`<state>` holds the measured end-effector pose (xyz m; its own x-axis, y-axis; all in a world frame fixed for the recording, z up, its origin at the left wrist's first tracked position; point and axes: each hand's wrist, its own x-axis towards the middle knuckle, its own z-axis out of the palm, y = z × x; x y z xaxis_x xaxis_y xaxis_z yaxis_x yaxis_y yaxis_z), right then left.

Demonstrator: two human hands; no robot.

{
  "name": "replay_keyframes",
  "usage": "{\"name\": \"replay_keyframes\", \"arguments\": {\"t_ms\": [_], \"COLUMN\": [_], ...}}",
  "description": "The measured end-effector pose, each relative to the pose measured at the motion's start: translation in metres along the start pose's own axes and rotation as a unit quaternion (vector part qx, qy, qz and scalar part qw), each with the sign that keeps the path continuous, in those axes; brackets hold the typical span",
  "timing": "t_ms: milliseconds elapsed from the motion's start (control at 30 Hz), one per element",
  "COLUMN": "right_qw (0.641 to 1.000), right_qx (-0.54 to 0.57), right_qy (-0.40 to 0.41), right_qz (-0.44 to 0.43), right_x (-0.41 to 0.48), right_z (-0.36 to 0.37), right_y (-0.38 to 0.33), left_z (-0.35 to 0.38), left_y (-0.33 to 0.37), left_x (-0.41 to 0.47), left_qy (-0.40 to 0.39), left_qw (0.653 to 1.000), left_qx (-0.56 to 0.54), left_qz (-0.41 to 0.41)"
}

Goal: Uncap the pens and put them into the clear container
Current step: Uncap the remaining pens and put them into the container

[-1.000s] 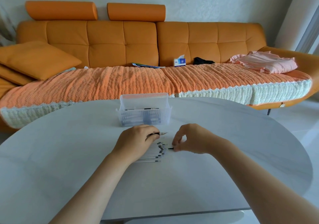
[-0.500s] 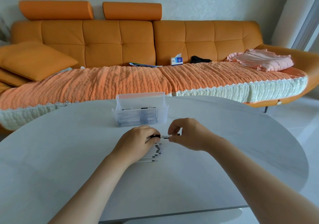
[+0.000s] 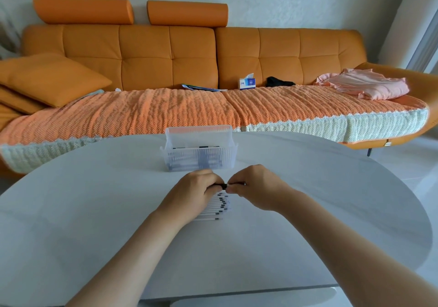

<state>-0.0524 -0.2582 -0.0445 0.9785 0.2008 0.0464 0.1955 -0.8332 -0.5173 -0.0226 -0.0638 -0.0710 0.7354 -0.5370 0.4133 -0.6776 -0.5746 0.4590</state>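
A clear ribbed container (image 3: 200,158) stands on the white table (image 3: 94,212), with several pens lying inside it. Just in front of it my left hand (image 3: 194,189) grips the barrel of one pen (image 3: 221,184), held a little above the table. My right hand (image 3: 254,186) pinches that pen's black end, its cap (image 3: 238,183), right next to the left hand's fingers. Below my hands a row of several white pens (image 3: 219,206) with black tips lies side by side on the table, partly hidden by my left hand.
An orange sofa (image 3: 189,53) with a knitted cover runs behind the table. On it lie a cushion (image 3: 49,79), a tissue box (image 3: 247,83), papers and pink clothes (image 3: 365,86). The table's curved edge falls away at the right.
My right hand lifted from the pen row up to the pen in my left hand and now pinches its end. The camera has tilted down slightly.
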Motion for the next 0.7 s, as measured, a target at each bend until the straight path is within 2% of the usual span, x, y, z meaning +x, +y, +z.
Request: {"name": "replay_keyframes", "arguments": {"t_ms": [100,200,300,367,567,633,700], "right_qw": [0.996,0.994,0.995,0.995,0.987,0.982,0.975], "right_qx": [0.085,0.111,0.088,0.069,0.021,0.005,0.0], "right_qy": [-0.019,-0.011,0.039,0.074,0.113,0.151,0.203], "right_qz": [0.016,0.014,0.014,0.009,-0.112,-0.113,-0.086], "right_x": [0.004,0.008,0.015,0.019,0.028,0.036,0.046], "right_z": [0.005,0.004,0.004,0.009,0.027,0.023,0.013], "right_y": [-0.001,-0.006,-0.01,-0.013,-0.034,-0.036,-0.035], "left_z": [-0.005,-0.015,-0.028,-0.033,-0.038,-0.044,-0.052], "left_y": [-0.005,-0.005,-0.01,-0.016,-0.03,-0.038,-0.045], "left_x": [-0.002,-0.003,-0.002,-0.003,-0.003,-0.003,-0.003], "left_qy": [0.006,0.035,0.07,0.074,0.065,0.105,0.156], "left_qw": [1.0,0.996,0.986,0.986,0.991,0.981,0.97], "left_qx": [0.016,0.072,0.148,0.15,0.118,0.161,0.188], "left_qz": [0.016,0.024,0.021,0.004,0.016,0.028,0.008]}}
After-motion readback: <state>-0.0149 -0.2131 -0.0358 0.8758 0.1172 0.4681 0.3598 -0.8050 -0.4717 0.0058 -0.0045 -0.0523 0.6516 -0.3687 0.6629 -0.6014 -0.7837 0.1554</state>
